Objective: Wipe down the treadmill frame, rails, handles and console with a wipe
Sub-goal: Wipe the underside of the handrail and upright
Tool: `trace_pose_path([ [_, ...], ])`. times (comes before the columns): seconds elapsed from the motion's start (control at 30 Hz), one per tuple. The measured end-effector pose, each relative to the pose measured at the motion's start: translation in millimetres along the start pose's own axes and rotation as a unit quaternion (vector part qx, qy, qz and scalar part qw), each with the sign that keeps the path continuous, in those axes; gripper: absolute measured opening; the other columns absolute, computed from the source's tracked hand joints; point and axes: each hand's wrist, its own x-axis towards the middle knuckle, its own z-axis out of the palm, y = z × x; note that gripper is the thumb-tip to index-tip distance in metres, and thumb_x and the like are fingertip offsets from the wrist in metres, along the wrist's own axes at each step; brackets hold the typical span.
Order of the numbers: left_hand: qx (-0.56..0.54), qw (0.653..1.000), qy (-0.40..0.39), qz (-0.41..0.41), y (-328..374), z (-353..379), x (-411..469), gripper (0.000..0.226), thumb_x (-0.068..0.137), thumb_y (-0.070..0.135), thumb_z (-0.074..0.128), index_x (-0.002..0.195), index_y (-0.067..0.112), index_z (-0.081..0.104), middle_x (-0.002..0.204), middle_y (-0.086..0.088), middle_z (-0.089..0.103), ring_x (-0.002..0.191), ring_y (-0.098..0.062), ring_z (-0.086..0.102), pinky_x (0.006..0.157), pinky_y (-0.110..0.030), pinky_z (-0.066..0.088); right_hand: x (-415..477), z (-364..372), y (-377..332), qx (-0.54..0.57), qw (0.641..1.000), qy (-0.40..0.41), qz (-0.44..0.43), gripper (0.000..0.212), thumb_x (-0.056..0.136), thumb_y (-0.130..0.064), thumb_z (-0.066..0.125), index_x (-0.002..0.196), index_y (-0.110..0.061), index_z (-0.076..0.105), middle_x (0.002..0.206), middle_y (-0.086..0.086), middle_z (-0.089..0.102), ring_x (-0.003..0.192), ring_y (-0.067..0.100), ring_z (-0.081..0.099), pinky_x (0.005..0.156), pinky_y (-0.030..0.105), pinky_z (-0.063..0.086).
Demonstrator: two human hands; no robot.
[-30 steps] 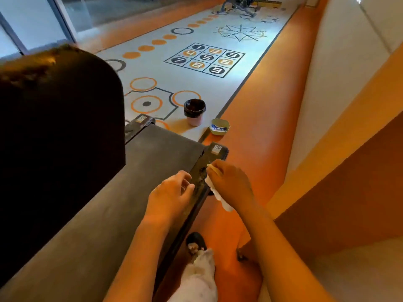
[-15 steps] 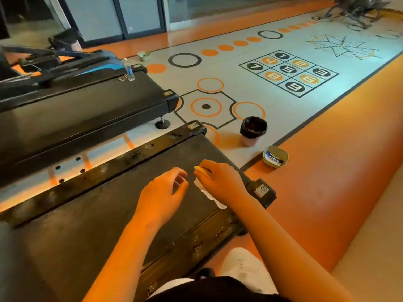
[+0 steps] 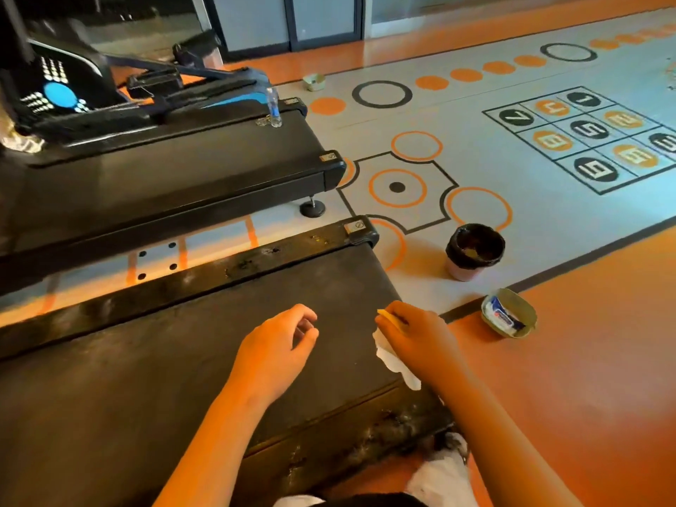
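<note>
Over the treadmill belt (image 3: 146,378), the right hand (image 3: 413,342) pinches a crumpled white wipe (image 3: 389,356) in curled fingers; the left hand (image 3: 274,345) hovers loosely curled, empty. The trailing wipe could snag or skim past grime on the near side rail (image 3: 347,444).

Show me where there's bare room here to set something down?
The dusty black treadmill belt is bare between the left hand and its far side rail. The orange floor right of the green tray is open too. Crowded: by the black-lined bin and that tray, and where the right hand grips the white wipe.
</note>
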Motion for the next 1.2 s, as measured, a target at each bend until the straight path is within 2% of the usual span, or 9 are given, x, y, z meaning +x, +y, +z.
trace_pose_path([
  [0.1,-0.019,1.000,0.007,-0.006,71,36,47,0.018,0.098,0.036,0.050,0.116,0.036,0.053,0.108,0.019,0.060,0.092,0.002,0.056,0.072,-0.014,0.045,20,-70,62,-0.032,0.999,-0.003,0.009,0.021,0.097,-0.041,0.049,0.084,-0.027,0.058,0.069,-0.009,0.060,0.065,0.009,0.056,0.059,0.021,0.042],
  [0.2,-0.056,0.998,0.000,0.002,145,67,86,0.018,0.098,0.036,0.050,0.116,0.036,0.054,0.108,0.018,0.061,0.095,0.001,0.057,0.081,-0.023,0.052,47,-145,108,-0.058,0.998,0.006,0.021,0.021,0.096,-0.043,0.048,0.081,-0.030,0.055,0.072,-0.004,0.061,0.068,0.017,0.058,0.064,0.032,0.046],
  [0.33,-0.070,0.997,-0.009,0.010,208,86,119,0.020,0.098,0.035,0.051,0.118,0.036,0.054,0.107,0.019,0.060,0.097,0.001,0.057,0.084,-0.026,0.053,84,-210,142,-0.055,0.998,0.020,-0.002,0.024,0.095,-0.039,0.050,0.078,-0.023,0.056,0.065,-0.004,0.057,0.061,0.017,0.054,0.058,0.033,0.042],
  [0.43,-0.073,0.997,0.019,-0.023,212,92,130,0.018,0.098,0.037,0.051,0.116,0.039,0.054,0.107,0.021,0.061,0.096,0.001,0.058,0.077,-0.019,0.051,103,-225,155,-0.050,0.998,0.022,-0.028,0.015,0.086,-0.017,0.069,0.075,-0.013,0.060,0.067,0.003,0.058,0.054,0.021,0.054,0.048,0.032,0.044],
  [0.6,-0.054,0.996,0.026,-0.061,205,104,137,0.020,0.097,0.035,0.052,0.118,0.037,0.054,0.108,0.020,0.061,0.096,0.003,0.057,0.069,-0.006,0.037,128,-224,195,0.005,1.000,0.026,0.010,0.029,0.094,-0.045,0.047,0.071,-0.028,0.054,0.063,-0.004,0.056,0.062,0.020,0.055,0.061,0.039,0.045],
  [0.77,-0.048,0.993,0.052,-0.097,233,120,150,0.023,0.097,0.036,0.052,0.120,0.035,0.054,0.107,0.020,0.061,0.097,0.001,0.058,0.070,-0.005,0.036,160,-232,221,0.033,0.999,0.006,-0.014,0.029,0.093,-0.028,0.054,0.069,-0.011,0.054,0.062,0.009,0.055,0.060,0.027,0.053,0.054,0.037,0.038],
  [0.93,-0.047,0.990,0.059,-0.120,290,158,216,0.023,0.099,0.035,0.050,0.121,0.034,0.054,0.099,0.024,0.056,0.093,0.005,0.056,0.078,-0.015,0.048,219,-280,260,0.028,0.998,-0.038,-0.042,0.035,0.093,-0.027,0.056,0.064,-0.009,0.052,0.054,0.004,0.050,0.051,0.018,0.044,0.050,0.026,0.033],
  [1.03,-0.091,0.987,0.061,-0.118,342,176,265,0.024,0.099,0.033,0.049,0.122,0.030,0.056,0.105,0.020,0.060,0.098,0.002,0.057,0.085,-0.026,0.051,252,-327,283,-0.002,0.995,-0.069,-0.073,0.031,0.094,-0.025,0.057,0.069,-0.007,0.058,0.058,0.007,0.055,0.057,0.019,0.051,0.049,0.025,0.035],
  [1.2,-0.107,0.987,0.065,-0.103,404,179,332,0.023,0.099,0.033,0.049,0.121,0.029,0.056,0.108,0.016,0.062,0.099,0.002,0.058,0.085,-0.025,0.052,305,-376,305,-0.016,0.990,-0.067,-0.122,0.027,0.092,-0.023,0.060,0.069,-0.010,0.059,0.057,0.005,0.055,0.054,0.019,0.052,0.052,0.026,0.038],
])
